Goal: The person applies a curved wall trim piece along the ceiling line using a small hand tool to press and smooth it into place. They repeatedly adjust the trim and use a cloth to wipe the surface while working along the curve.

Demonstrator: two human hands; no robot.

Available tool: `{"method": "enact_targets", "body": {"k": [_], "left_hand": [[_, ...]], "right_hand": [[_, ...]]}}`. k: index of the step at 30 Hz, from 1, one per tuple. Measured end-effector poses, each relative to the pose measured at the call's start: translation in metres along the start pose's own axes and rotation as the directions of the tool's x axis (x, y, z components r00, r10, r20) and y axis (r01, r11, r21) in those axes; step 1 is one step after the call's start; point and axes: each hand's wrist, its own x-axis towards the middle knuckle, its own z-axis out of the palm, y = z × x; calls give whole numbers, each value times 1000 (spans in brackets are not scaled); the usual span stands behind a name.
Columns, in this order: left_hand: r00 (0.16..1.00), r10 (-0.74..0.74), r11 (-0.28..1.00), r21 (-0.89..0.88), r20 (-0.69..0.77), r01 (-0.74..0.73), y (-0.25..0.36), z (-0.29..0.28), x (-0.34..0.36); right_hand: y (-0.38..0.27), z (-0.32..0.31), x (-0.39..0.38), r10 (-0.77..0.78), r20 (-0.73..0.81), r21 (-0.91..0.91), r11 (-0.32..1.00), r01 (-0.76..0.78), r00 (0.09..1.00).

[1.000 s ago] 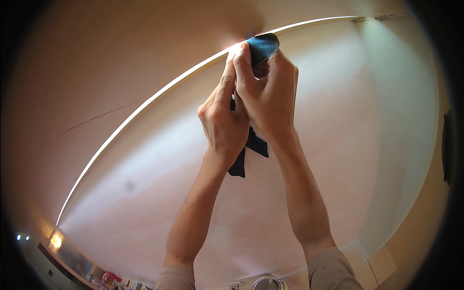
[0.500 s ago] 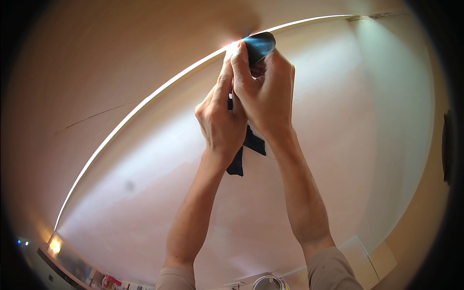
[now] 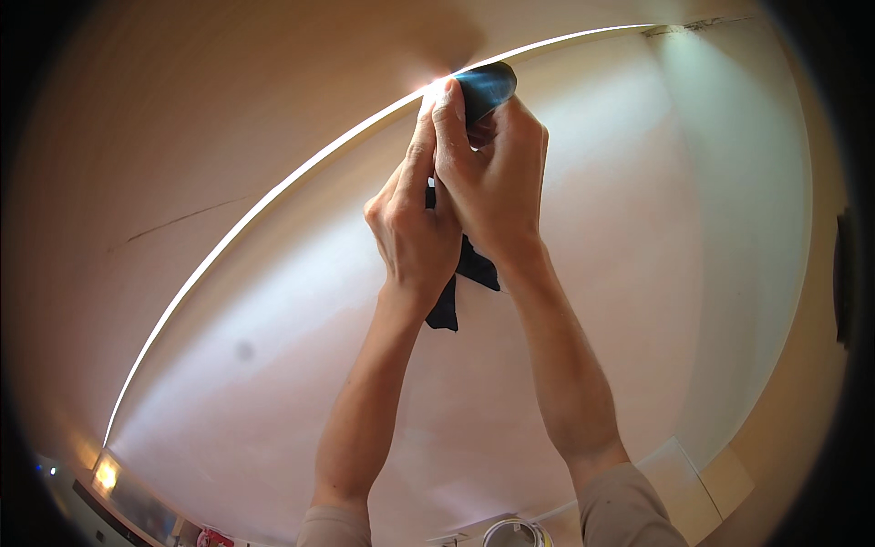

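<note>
A dark blue, shiny flat tool point(image 3: 488, 91) lies against the bright light strip point(image 3: 346, 137) overhead. My right hand point(image 3: 488, 182) is closed on it, the thumb at its left side. My left hand point(image 3: 410, 219) is closed alongside, its extended fingers pressed together at the tool's left edge by the strip, fingertips partly hidden by the right thumb. Black, ragged-edged strips point(image 3: 478, 269) show behind both hands against the pale panel point(image 3: 620, 301).
A cracked seam point(image 3: 693, 25) runs at the upper right, a thin crack point(image 3: 182, 219) at left. A glowing lamp point(image 3: 107, 474) and a red item point(image 3: 214, 538) sit low left, a round container point(image 3: 510, 536) at bottom centre, a dark object point(image 3: 840, 278) at the right rim.
My hands and the blue tool have shifted slightly left along the light strip in the picture. The surroundings also shift a little, and both hands keep their hold.
</note>
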Motion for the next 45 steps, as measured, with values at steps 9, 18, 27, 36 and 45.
{"method": "enact_targets", "body": {"k": [9,18,27,36,45], "left_hand": [[999,25,1000,7,-29,-24,2,3,-1],[998,18,1000,-19,-53,-19,9,5,-1],[999,4,1000,1,-51,-3,4,-2,3],[996,46,999,12,-76,-46,3,3,-1],[996,8,1000,10,-87,-7,2,2,-11]], "right_hand": [[-3,-1,-3,30,-23,44,999,-29,999],[-1,-5,-2,-3,4,15,1000,3,1000],[-7,4,1,13,-2,28,1000,-12,1000],[-4,0,-5,24,-9,14,1000,-24,1000],[-2,0,-9,22,28,43,999,-24,999]]}}
